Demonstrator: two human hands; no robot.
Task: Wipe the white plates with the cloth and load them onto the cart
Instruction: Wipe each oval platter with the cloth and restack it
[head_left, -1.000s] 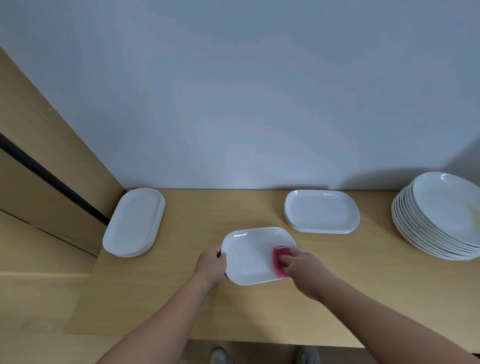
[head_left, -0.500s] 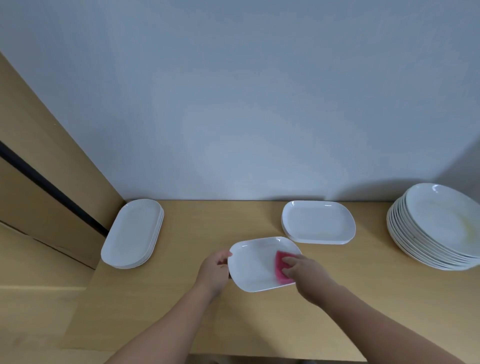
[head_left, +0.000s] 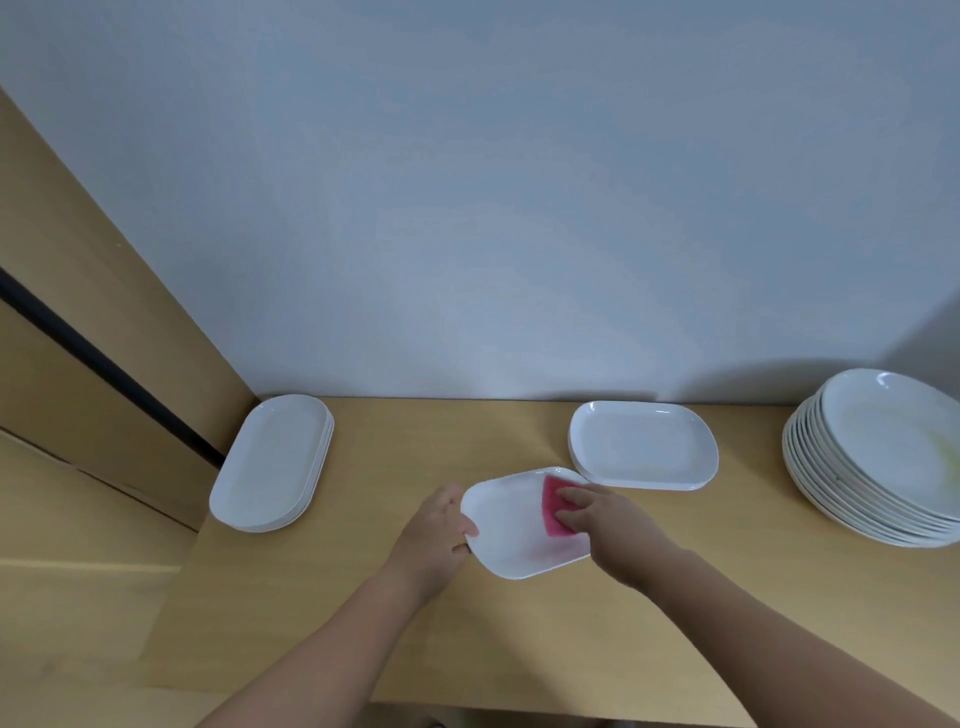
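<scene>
A white rounded-rectangle plate (head_left: 511, 525) is held tilted just above the wooden counter (head_left: 426, 447). My left hand (head_left: 436, 530) grips its left rim. My right hand (head_left: 608, 519) presses a pink cloth (head_left: 551, 501) onto the plate's right side. Behind it lies a small stack of matching rectangular plates (head_left: 644, 444). A stack of oval plates (head_left: 272, 460) rests at the far left. A tall stack of round plates (head_left: 878, 457) stands at the right edge. No cart is in view.
A grey wall rises right behind the counter. A wooden panel (head_left: 78, 312) with a dark groove closes off the left side. The counter's front edge runs along the bottom of the view.
The pink cloth has slid a little up the plate's right side under my right hand. My left hand keeps its grip. The view has shifted slightly.
</scene>
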